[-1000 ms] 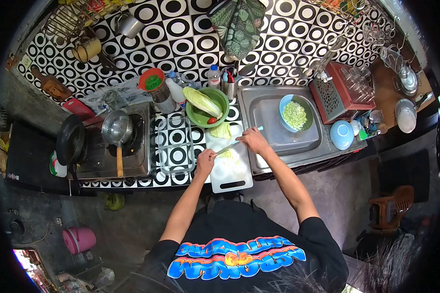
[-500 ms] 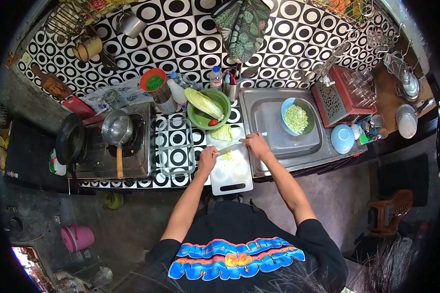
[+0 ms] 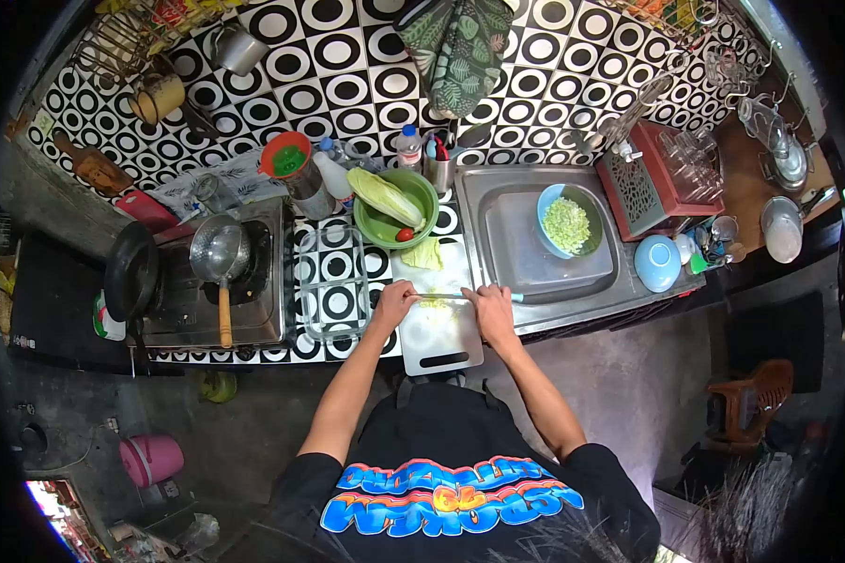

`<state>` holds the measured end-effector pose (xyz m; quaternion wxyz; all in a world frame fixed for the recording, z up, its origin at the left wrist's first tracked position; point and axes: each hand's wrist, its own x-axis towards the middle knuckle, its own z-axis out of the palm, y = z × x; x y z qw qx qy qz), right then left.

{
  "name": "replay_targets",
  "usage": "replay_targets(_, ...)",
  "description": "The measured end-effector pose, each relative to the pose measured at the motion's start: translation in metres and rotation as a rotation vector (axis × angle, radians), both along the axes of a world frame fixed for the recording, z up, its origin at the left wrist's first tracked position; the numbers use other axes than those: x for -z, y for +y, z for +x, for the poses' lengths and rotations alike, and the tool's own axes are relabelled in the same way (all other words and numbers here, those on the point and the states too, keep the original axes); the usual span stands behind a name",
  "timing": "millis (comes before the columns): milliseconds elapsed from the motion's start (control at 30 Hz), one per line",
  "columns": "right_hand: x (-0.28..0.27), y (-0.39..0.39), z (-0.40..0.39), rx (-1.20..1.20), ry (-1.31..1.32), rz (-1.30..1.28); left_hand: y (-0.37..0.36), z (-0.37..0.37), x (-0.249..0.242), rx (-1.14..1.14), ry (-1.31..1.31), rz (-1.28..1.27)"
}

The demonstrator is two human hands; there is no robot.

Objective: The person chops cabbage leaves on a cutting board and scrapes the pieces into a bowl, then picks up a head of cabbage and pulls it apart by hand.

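My right hand [image 3: 491, 308] is closed around the light-blue handle of a knife [image 3: 438, 296]. Its blade lies nearly level, left to right, above a white cutting board [image 3: 441, 338]. At the blade's tip end, the fingers of my left hand [image 3: 395, 299] are pinched together on it. Bits of chopped cabbage [image 3: 433, 304] lie on the board under and around the blade. A pale cabbage leaf [image 3: 422, 253] rests at the board's far end. Behind it, a green basin [image 3: 376, 232] holds a napa cabbage [image 3: 385, 200] and a red tomato [image 3: 405, 235].
In the steel sink [image 3: 498, 272] on the right sits a blue bowl [image 3: 546, 239] of chopped cabbage. An upturned blue bowl [image 3: 657, 263] stands beside the sink. A glass dish [image 3: 333, 333] is left of the board. Farther left, a stove [image 3: 263, 310] carries a wooden-handled pan [image 3: 220, 249].
The knife has turned from a slant to nearly level, and its handle end has come toward me with my right hand. My left hand stays at the tip end.
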<state>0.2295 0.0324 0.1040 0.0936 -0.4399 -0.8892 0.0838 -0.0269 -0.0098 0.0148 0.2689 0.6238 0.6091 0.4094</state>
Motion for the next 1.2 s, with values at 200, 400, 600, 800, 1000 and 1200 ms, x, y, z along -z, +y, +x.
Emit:
replay_targets(200, 0.058, -0.034, 0.018, 0.096, 0.14, -0.053, 0.017, -0.008, -0.013, 0.186, 0.017, -0.047)
replay_targets(400, 0.037, -0.04, 0.009, 0.074, 0.075, -0.032, 0.023, -0.018, -0.005, 0.254, 0.053, -0.049)
replay_targets(600, 0.062, -0.053, 0.011, 0.069, 0.11, -0.05, 0.02, -0.02, -0.005, 0.272, 0.103, -0.026)
replay_targets(800, 0.028, -0.041, 0.016, 0.089, 0.194, -0.14, -0.007, 0.011, 0.001, -0.136, -0.125, 0.122)
replay_targets(1000, 0.028, -0.058, 0.032, 0.139, 0.397, -0.176, -0.058, 0.035, 0.016, -0.435, -0.135, -0.065)
replay_targets(1200, 0.038, -0.082, 0.035, 0.166, 0.429, -0.216, -0.064, 0.034, 0.034, -0.407, -0.025, -0.056)
